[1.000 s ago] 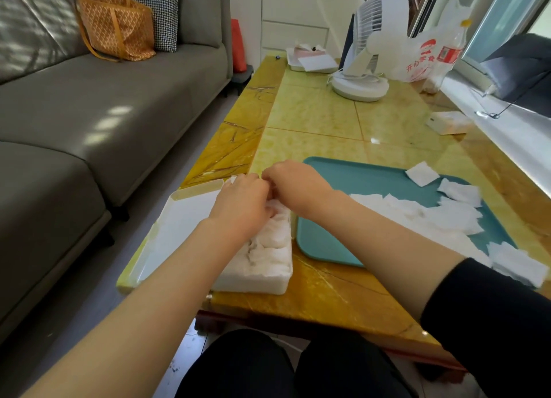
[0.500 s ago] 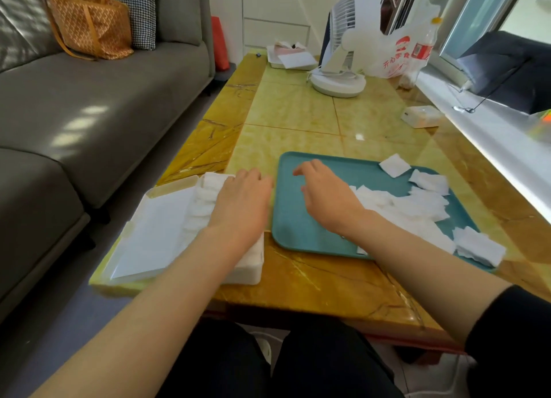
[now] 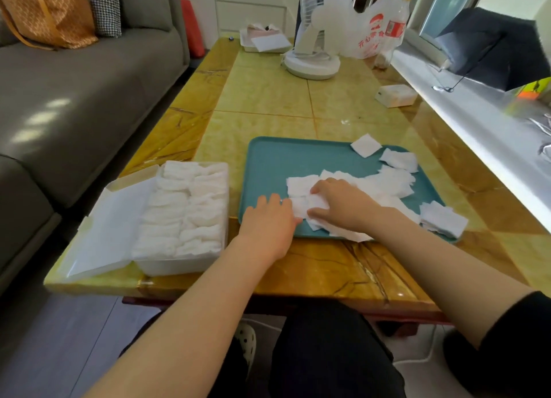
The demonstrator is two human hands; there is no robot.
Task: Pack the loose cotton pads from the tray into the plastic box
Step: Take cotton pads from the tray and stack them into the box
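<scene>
A white plastic box (image 3: 179,267) stands at the table's near left, packed with rows of cotton pads (image 3: 185,206), its lid (image 3: 104,221) lying open to the left. To its right is a teal tray (image 3: 283,162) with a loose heap of cotton pads (image 3: 384,183) and a few stray ones. My left hand (image 3: 268,223) lies flat on the tray's near left edge, fingertips touching the heap. My right hand (image 3: 343,204) is on the heap, thumb and fingers pinching a small bunch of pads.
A white fan (image 3: 311,54), a plastic bag (image 3: 372,34) and a bottle (image 3: 393,28) stand at the table's far end. A small white box (image 3: 395,95) sits by the windowsill with an umbrella (image 3: 492,48). A grey sofa (image 3: 74,99) runs along the left.
Both hands left the plastic box and moved right onto the tray. The right hand reached the pad heap first; the left followed from the box.
</scene>
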